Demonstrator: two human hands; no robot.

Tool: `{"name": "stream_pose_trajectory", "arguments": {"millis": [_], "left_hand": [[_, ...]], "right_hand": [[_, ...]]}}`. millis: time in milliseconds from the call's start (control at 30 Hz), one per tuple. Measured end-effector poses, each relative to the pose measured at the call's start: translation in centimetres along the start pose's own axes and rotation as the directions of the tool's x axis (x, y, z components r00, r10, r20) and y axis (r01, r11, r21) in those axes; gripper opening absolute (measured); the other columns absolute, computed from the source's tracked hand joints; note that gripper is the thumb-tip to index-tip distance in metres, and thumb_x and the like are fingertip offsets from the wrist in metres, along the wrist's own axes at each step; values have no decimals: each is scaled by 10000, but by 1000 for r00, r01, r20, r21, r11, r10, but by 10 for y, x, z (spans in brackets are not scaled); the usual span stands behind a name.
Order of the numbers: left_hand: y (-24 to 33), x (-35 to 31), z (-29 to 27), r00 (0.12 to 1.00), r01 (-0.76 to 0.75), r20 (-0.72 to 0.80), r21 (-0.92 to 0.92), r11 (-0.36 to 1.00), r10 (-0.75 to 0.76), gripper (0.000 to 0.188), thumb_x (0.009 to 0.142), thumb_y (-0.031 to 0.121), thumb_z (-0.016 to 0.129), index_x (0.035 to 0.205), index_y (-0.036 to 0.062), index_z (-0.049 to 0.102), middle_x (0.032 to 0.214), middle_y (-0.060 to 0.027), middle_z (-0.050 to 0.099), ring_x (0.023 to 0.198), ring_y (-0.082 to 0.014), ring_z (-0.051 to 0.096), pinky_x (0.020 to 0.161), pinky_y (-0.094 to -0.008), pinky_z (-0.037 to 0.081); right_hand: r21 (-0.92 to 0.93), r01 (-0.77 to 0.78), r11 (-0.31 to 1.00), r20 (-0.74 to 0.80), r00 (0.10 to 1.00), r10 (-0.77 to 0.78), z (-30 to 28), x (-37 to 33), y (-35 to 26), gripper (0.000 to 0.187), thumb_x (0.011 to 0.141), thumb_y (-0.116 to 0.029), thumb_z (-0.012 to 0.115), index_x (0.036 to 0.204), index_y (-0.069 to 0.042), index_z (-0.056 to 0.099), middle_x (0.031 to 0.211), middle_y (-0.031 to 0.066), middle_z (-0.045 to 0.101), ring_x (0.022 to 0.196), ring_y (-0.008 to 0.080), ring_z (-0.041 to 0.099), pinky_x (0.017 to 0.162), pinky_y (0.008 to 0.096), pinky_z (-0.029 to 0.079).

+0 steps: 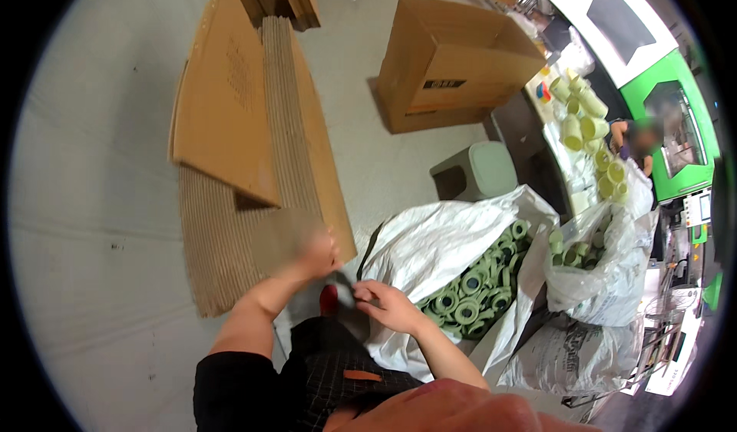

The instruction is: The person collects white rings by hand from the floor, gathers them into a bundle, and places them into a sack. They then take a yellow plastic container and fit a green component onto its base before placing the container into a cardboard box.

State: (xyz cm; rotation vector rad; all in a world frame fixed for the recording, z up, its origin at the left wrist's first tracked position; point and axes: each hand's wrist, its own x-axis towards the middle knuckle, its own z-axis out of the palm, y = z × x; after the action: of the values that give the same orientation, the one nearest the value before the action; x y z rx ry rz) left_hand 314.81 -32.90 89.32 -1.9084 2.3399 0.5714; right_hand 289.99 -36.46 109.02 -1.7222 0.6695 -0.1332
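Note:
My left hand (321,258) is over the near right part of a stack of flattened cardboard boxes (223,240). Its fingers look curled in, and a blurred patch beside it hides what they hold, if anything. My right hand (385,306) is at the left edge of a big white woven sack (414,236), fingers loosely bent and thumb apart, holding nothing that I can see. Inside the sack's mouth lie many green ring-shaped plastic parts (467,311). A folded cardboard sheet (223,102) leans up from the stack.
An open cardboard box (453,71) stands ahead on the floor, with a grey-green stool (491,169) nearer. Pale green cups (591,129) cover a table at right. Below are a clear bag of green parts (591,286) and another bag (572,359). A person (641,139) is by a green-and-white machine (660,87).

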Motion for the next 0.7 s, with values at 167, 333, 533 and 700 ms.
{"name": "stream_pose_trajectory", "arguments": {"millis": [167,333,533,700], "left_hand": [[-24,-6,6,982,15,188,-79,997,0,595,896,541,546,1198,34,624,1458,-135,411,1482,-340,92,1111,-706,-60],[-27,14,-12,889,55,457,-38,998,-31,674,944,574,459,1352,41,523,1516,-147,321,1484,-359,30,1111,-691,-99],[-23,12,0,943,62,330,-73,995,-35,537,910,517,560,1282,131,583,1549,-137,283,1499,-318,-35,1110,-689,-116],[-31,4,9,994,41,103,-107,993,-30,305,911,395,620,1100,158,645,1481,-93,375,1486,-322,108,1124,-711,27]], "right_hand": [[-493,-550,675,-557,795,241,-20,-46,98,392,831,-263,695,1140,-38,608,1037,170,668,979,352,636,879,447,489],[94,-701,707,-480,591,649,40,-111,115,405,848,-310,671,1149,-45,609,986,150,717,957,331,678,845,417,519],[7,-587,809,-830,448,332,25,-61,91,221,776,-156,679,893,-1,573,746,176,606,671,341,598,618,420,461],[-356,-698,622,-548,694,466,-94,19,79,284,816,-255,640,960,-19,579,972,207,618,973,392,590,826,472,494]]}}
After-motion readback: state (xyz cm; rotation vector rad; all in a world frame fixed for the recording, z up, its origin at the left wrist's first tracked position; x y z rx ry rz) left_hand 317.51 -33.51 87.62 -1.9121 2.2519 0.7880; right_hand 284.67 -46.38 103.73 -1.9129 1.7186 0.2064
